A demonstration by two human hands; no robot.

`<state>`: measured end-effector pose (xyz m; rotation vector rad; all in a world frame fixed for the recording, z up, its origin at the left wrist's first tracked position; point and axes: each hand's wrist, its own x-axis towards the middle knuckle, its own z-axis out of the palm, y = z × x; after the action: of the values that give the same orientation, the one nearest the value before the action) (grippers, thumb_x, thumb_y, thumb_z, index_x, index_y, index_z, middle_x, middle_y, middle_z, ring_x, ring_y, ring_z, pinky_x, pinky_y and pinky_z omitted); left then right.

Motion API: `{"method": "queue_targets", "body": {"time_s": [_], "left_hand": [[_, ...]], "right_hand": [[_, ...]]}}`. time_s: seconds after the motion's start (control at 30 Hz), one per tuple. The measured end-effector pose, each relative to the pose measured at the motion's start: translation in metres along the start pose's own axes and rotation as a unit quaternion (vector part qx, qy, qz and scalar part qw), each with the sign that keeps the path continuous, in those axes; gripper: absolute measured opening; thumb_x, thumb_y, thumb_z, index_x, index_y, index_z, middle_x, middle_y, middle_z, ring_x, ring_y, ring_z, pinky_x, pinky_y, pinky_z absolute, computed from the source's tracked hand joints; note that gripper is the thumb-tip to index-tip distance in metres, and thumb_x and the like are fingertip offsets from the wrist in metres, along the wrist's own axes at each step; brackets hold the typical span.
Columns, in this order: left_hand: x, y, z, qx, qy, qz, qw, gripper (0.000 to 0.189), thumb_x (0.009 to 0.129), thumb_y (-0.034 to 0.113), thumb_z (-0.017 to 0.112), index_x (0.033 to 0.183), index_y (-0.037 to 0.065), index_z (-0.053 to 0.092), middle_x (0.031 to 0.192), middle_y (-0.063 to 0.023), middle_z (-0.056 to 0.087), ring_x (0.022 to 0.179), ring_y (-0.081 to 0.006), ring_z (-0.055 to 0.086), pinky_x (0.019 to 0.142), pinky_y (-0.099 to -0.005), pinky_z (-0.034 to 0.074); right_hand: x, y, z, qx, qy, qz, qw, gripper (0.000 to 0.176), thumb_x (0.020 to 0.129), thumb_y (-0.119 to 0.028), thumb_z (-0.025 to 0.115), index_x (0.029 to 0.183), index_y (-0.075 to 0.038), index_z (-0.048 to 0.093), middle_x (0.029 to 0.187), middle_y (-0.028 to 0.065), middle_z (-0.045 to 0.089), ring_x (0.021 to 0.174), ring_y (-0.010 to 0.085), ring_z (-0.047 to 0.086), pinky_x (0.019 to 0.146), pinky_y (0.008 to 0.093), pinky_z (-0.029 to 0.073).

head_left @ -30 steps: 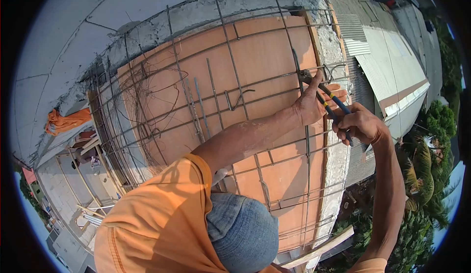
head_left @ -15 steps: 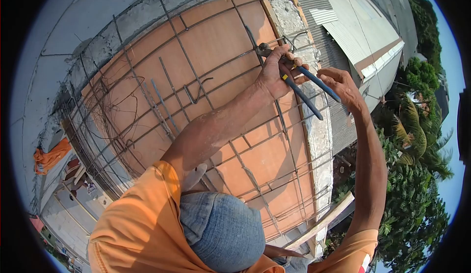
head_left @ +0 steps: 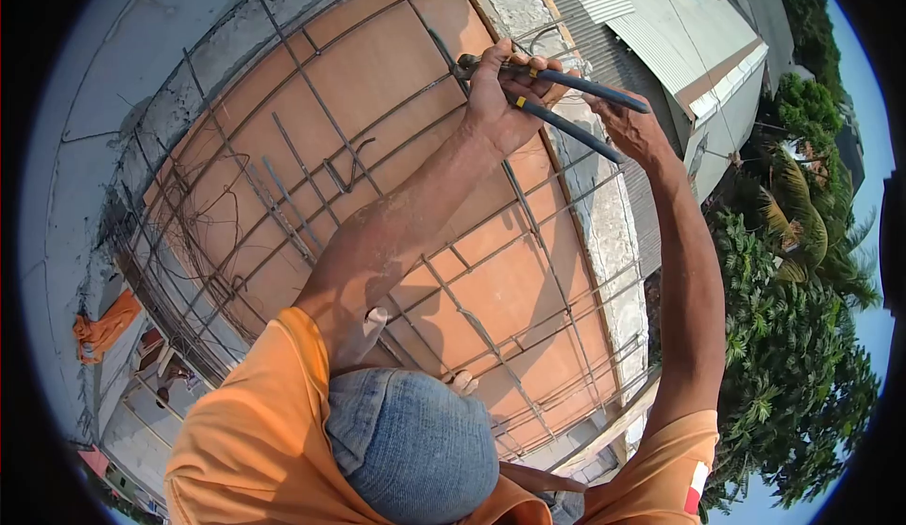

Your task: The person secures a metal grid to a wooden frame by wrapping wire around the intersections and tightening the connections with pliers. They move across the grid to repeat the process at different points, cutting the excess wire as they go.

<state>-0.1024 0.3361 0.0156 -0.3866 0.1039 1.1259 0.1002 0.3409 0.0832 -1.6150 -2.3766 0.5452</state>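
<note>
My left hand [head_left: 510, 100] is closed around the pincers [head_left: 576, 130] near their pivot, with the two dark blue handles apart and pointing right. The pincers' metal head [head_left: 465, 65] is at a crossing of the rebar grid [head_left: 442, 48], near the upper edge of the orange-brown panel [head_left: 396, 39]. My right hand [head_left: 630, 131] is just beyond the handle ends, by the upper handle. Its fingers are partly hidden behind the handles, so its grip cannot be made out.
Tangled tie wire [head_left: 212, 199] lies on the grid at left. Rough concrete edging [head_left: 604, 213] borders the panel, with a corrugated roof [head_left: 576, 6] and trees [head_left: 783, 355] beyond. A round denim shape [head_left: 415, 440] fills the bottom centre. Bare toes [head_left: 462, 382] show beside it.
The pincers and my left hand have shifted up and left in view, and the handles now point more directly right. My right hand has moved up and left too. The whole view has shifted slightly.
</note>
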Motion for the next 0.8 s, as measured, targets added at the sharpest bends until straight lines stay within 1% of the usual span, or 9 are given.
{"method": "queue_targets", "body": {"time_s": [0.07, 0.2, 0.37, 0.43, 0.5, 0.57, 0.6, 0.73, 0.8], "left_hand": [[0.0, 0.005, -0.002, -0.033, -0.035, -0.024, 0.999, 0.035, 0.094, 0.031, 0.057, 0.068, 0.009, 0.062, 0.074, -0.0086, 0.066, 0.091, -0.0238, 0.064, 0.109, -0.055, 0.04], [0.002, 0.002, -0.001, -0.018, -0.043, -0.023, 0.999, 0.036, 0.094, 0.031, 0.057, 0.065, 0.009, 0.058, 0.074, -0.0083, 0.065, 0.088, -0.0231, 0.065, 0.111, -0.0512, 0.04], [0.001, 0.001, 0.007, -0.032, 0.008, -0.013, 0.999, 0.033, 0.093, 0.026, 0.056, 0.065, 0.009, 0.058, 0.071, -0.0081, 0.063, 0.084, -0.0229, 0.064, 0.108, -0.0488, 0.044], [-0.001, 0.004, 0.002, -0.025, -0.008, -0.018, 0.999, 0.034, 0.094, 0.027, 0.056, 0.064, 0.009, 0.057, 0.068, -0.0076, 0.062, 0.081, -0.0229, 0.064, 0.106, -0.0481, 0.045], [-0.012, 0.005, 0.003, -0.023, -0.001, -0.037, 0.999, 0.035, 0.094, 0.027, 0.056, 0.063, 0.01, 0.055, 0.061, -0.0056, 0.058, 0.072, -0.0229, 0.063, 0.102, -0.0473, 0.049], [-0.015, 0.004, -0.008, 0.004, 0.003, -0.045, 0.999, 0.035, 0.093, 0.031, 0.058, 0.065, 0.012, 0.052, 0.06, -0.0057, 0.055, 0.069, -0.0235, 0.062, 0.088, -0.0477, 0.055], [-0.015, 0.006, -0.012, 0.007, -0.016, -0.058, 0.998, 0.034, 0.093, 0.03, 0.059, 0.065, 0.012, 0.052, 0.059, -0.0055, 0.055, 0.068, -0.0234, 0.061, 0.084, -0.0472, 0.055], [-0.019, 0.005, -0.005, 0.025, 0.005, -0.046, 0.999, 0.032, 0.093, 0.029, 0.056, 0.066, 0.013, 0.054, 0.059, -0.0049, 0.056, 0.067, -0.0252, 0.062, 0.077, -0.0462, 0.054], [-0.02, 0.003, -0.003, 0.044, 0.031, -0.04, 0.998, 0.029, 0.093, 0.027, 0.056, 0.067, 0.013, 0.053, 0.058, -0.0046, 0.055, 0.066, -0.025, 0.061, 0.076, -0.046, 0.053]], "right_hand": [[0.0, 0.006, 0.003, 0.149, -0.113, 0.201, 0.962, 0.047, 0.094, -0.043, 0.058, 0.077, 0.0, 0.055, 0.065, 0.0103, 0.056, 0.06, 0.0241, 0.055, 0.057, 0.0405, 0.043], [0.007, 0.02, 0.018, 0.097, 0.051, 0.168, 0.98, 0.055, 0.094, -0.052, 0.056, 0.073, -0.001, 0.054, 0.059, 0.0092, 0.051, 0.061, 0.0178, 0.054, 0.055, 0.0397, 0.043], [0.063, -0.004, -0.041, -0.22, 0.186, -0.097, 0.953, 0.039, 0.098, -0.035, 0.055, 0.075, -0.003, 0.054, 0.064, 0.015, 0.061, 0.057, 0.0345, 0.055, 0.054, 0.0427, 0.041], [0.051, -0.043, -0.057, -0.322, 0.078, -0.068, 0.941, 0.037, 0.097, -0.032, 0.057, 0.074, -0.003, 0.059, 0.065, 0.0155, 0.062, 0.057, 0.0332, 0.057, 0.057, 0.0458, 0.043], [0.014, -0.05, -0.055, -0.321, -0.158, 0.067, 0.931, 0.045, 0.098, -0.03, 0.056, 0.063, -0.003, 0.051, 0.059, 0.0136, 0.057, 0.053, 0.0284, 0.056, 0.056, 0.0427, 0.044], [-0.036, -0.058, -0.053, -0.107, -0.401, 0.187, 0.89, 0.047, 0.091, -0.04, 0.066, 0.069, 0.002, 0.062, 0.05, 0.0099, 0.053, 0.057, 0.0198, 0.064, 0.055, 0.0382, 0.048], [-0.049, -0.073, -0.057, 0.042, -0.493, 0.297, 0.817, 0.056, 0.08, -0.047, 0.076, 0.094, 0.006, 0.065, 0.058, 0.0107, 0.058, 0.065, 0.0174, 0.066, 0.058, 0.037, 0.051], [-0.079, -0.085, -0.082, 0.358, -0.303, 0.347, 0.812, 0.109, 0.064, -0.052, 0.085, 0.143, 0.005, 0.035, 0.091, 0.0171, 0.066, 0.072, 0.0244, 0.068, 0.072, 0.039, 0.054], [-0.067, -0.095, -0.082, 0.383, -0.242, 0.304, 0.838, 0.107, 0.067, -0.056, 0.081, 0.143, 0.005, 0.036, 0.104, 0.0209, 0.064, 0.077, 0.0265, 0.068, 0.07, 0.04, 0.055]]}}
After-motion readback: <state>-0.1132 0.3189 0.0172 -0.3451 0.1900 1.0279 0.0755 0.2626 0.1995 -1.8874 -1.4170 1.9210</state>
